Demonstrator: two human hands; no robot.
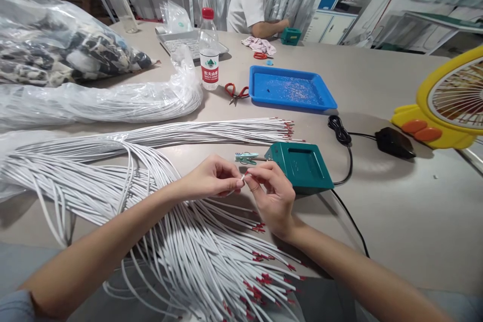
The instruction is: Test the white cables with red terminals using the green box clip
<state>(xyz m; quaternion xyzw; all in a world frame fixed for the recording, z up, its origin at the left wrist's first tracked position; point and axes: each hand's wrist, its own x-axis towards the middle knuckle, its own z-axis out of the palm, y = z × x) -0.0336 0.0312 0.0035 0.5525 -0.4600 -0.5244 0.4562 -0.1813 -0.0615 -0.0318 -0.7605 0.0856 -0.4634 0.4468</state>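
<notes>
My left hand (211,178) and my right hand (271,196) meet over the table, both pinching the end of one thin white cable (241,179) at their fingertips. Below them a large spread of white cables with red tips (196,251) fans toward me. A second bundle of white cables (211,133) lies farther back, red tips pointing right. Just beyond my right hand sits a green box-shaped device (302,166) with a small clip-like nozzle (247,158) at its left side.
A black cord (345,161) runs from the device to a black pedal (394,142). A blue tray (290,88), red pliers (236,92), a water bottle (209,50), bagged cables (94,100) and a yellow fan (453,100) stand around. Another person (256,0) works at the far side.
</notes>
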